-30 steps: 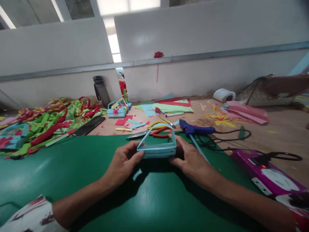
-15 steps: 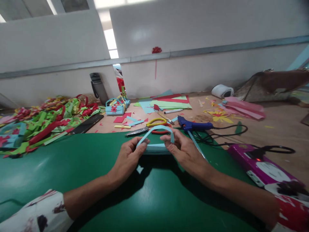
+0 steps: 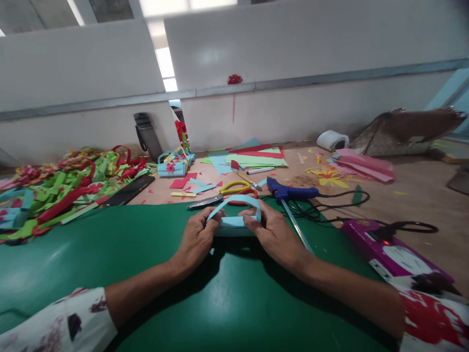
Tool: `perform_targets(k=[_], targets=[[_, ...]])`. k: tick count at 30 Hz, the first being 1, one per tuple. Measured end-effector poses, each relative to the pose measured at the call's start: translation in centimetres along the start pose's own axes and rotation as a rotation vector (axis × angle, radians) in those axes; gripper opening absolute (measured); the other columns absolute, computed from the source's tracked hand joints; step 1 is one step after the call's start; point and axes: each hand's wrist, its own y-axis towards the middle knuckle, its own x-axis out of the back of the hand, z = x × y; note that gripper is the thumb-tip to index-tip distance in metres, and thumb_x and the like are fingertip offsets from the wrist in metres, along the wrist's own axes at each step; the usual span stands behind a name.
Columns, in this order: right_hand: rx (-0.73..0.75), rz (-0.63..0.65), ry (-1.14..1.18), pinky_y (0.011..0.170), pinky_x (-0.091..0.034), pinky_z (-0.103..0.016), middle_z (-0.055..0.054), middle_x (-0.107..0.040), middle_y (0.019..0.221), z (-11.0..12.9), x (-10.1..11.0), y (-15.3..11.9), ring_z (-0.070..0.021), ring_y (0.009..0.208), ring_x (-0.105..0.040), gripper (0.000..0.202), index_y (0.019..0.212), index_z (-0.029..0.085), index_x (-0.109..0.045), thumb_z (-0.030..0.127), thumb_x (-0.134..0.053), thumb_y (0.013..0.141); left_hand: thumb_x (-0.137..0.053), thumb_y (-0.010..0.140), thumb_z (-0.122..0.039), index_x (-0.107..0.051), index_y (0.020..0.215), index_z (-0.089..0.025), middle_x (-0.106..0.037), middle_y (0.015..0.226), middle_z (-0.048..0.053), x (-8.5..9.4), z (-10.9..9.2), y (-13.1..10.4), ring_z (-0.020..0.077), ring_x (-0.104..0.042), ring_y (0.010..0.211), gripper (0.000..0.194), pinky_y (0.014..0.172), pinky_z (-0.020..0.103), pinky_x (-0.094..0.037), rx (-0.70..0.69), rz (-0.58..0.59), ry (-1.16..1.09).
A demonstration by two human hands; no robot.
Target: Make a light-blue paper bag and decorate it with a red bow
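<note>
1. Many green and red paper pieces [image 3: 62,188] lie heaped at the far left, with a small blue basket [image 3: 16,212] at the near edge of the heap.
2. Beside the heap, a black phone [image 3: 130,190] lies flat.
3. Behind it a grey bottle [image 3: 149,139] stands near the wall.
4. Next comes a small blue bag [image 3: 172,168] with a reddish flower on its front.
5. The left hand [image 3: 196,237] is closed on the left end of a light-blue paper basket [image 3: 234,231], thumb pressed near the foot of its handle.
6. Scissors [image 3: 209,201] with yellow and orange handles lie just behind the basket.
7. That basket is between both hands, over the green part of the worktop [image 3: 227,298], its arched handle upward; whether its base touches the surface, I cannot tell.
8. The right hand [image 3: 280,237] grips the basket's right end, its thumb along the near upper edge.
9. Beyond this hand lie a blue glue gun [image 3: 296,192] and a pale stick [image 3: 297,227] that slants toward the wrist.
10. Farther right are a white roll [image 3: 331,141], pink paper [image 3: 366,166], a purple power box [image 3: 392,247] with a glowing red light, and a brown handbag [image 3: 406,129].
</note>
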Motion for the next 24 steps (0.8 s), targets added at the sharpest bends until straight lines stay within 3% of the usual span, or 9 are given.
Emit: perform_targets(k=[6,12,15,17,19,21,22,24], targets=[[-0.019,0.018,0.032,0.069,-0.042,-0.032,-0.006,-0.064,0.091,0.1,0.2,-0.1,-0.0195,0.077,-0.056,0.034,0.114,0.013,-0.056,0.034,-0.045,0.089,-0.037,0.090,-0.033,-0.061,0.100,-0.015,-0.058,0.081,0.001,0.7,0.9,-0.2,0.0167,-0.048,0.074,0.031,0.067,0.026,-0.036,-0.040,0.023,0.048],[0.005,0.027,0.010,0.069,-0.041,-0.031,-0.002,-0.060,0.080,0.1,0.1,0.0,-0.0173,0.073,-0.053,0.019,0.088,0.017,-0.058,0.030,-0.044,0.089,-0.035,0.091,-0.031,-0.059,0.094,-0.016,-0.057,0.077,0.000,0.5,1.3,0.0,0.0159,-0.049,0.070,0.029,0.064,0.026,-0.037,-0.107,0.040,0.142],[0.006,0.028,-0.021,0.069,-0.041,-0.031,-0.001,-0.058,0.080,0.2,0.1,0.1,-0.0172,0.072,-0.052,0.019,0.093,0.017,-0.056,0.030,-0.043,0.089,-0.034,0.092,-0.031,-0.058,0.097,-0.015,-0.059,0.079,0.001,0.6,1.6,0.1,0.0167,-0.053,0.072,0.029,0.066,0.027,-0.041,-0.130,0.047,0.185],[0.000,0.021,-0.054,0.067,-0.040,-0.031,-0.001,-0.057,0.078,0.2,0.1,0.2,-0.0172,0.071,-0.051,0.019,0.093,0.017,-0.055,0.030,-0.042,0.089,-0.036,0.092,-0.031,-0.055,0.108,-0.014,-0.062,0.091,0.005,1.1,2.0,-0.2,0.0190,-0.057,0.084,0.030,0.074,0.030,-0.044,-0.176,0.012,0.233],[-0.006,0.007,-0.079,0.066,-0.040,-0.031,0.000,-0.056,0.075,0.2,0.2,0.2,-0.0170,0.069,-0.050,0.017,0.089,0.018,-0.054,0.030,-0.042,0.088,-0.043,0.091,-0.029,-0.046,0.120,-0.013,-0.060,0.111,0.011,1.9,2.3,-1.1,0.0221,-0.055,0.101,0.034,0.086,0.036,-0.044,-0.334,-0.157,0.353],[-0.004,-0.002,-0.087,0.066,-0.039,-0.031,0.000,-0.055,0.074,0.2,0.3,0.2,-0.0167,0.068,-0.050,0.017,0.086,0.018,-0.054,0.030,-0.042,0.088,-0.053,0.085,-0.025,-0.045,0.120,-0.011,-0.058,0.116,0.015,2.4,2.2,-2.4,0.0253,-0.051,0.109,0.038,0.095,0.042,-0.039,-0.691,-0.310,0.528],[0.003,-0.003,-0.085,0.066,-0.039,-0.031,0.000,-0.055,0.074,0.2,0.3,0.1,-0.0167,0.067,-0.049,0.017,0.087,0.018,-0.054,0.030,-0.042,0.088,-0.055,0.084,-0.022,-0.048,0.117,-0.013,-0.060,0.113,0.014,2.4,2.0,-3.1,0.0246,-0.053,0.106,0.036,0.094,0.042,-0.040,-0.871,-0.290,0.605],[0.019,-0.004,-0.082,0.067,-0.040,-0.031,0.000,-0.055,0.074,0.2,0.2,0.1,-0.0168,0.068,-0.050,0.018,0.088,0.018,-0.054,0.030,-0.041,0.088,-0.055,0.083,-0.020,-0.051,0.117,-0.011,-0.062,0.116,0.015,1.7,1.3,-4.5,0.0253,-0.056,0.103,0.036,0.090,0.041,-0.044,-0.994,-0.187,0.757]])
